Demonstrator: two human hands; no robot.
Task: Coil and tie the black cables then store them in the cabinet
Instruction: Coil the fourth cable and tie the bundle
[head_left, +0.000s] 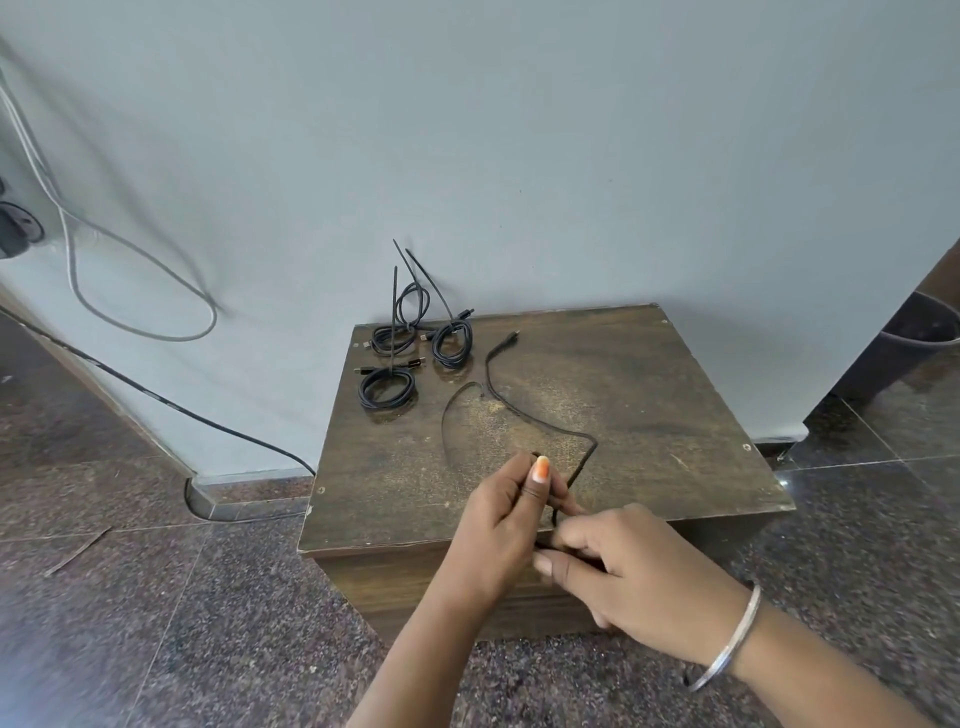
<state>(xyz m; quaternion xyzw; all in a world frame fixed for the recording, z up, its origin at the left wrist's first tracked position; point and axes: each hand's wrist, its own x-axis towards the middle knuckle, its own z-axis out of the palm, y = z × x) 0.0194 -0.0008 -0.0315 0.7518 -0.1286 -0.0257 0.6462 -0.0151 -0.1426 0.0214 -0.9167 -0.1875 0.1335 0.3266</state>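
Note:
A loose black cable snakes across the top of the brown wooden cabinet, its far plug near the back. My left hand pinches the cable's near end above the front edge. My right hand, a silver bangle on its wrist, grips the same cable just below. A thin black zip tie curves on the top beside the cable. Three coiled black cables lie at the back left, with zip-tie tails sticking up.
The cabinet stands against a pale wall on a dark speckled stone floor. A grey cable hangs looped on the wall at left, and a black cable runs along the skirting. A dark bin sits at right.

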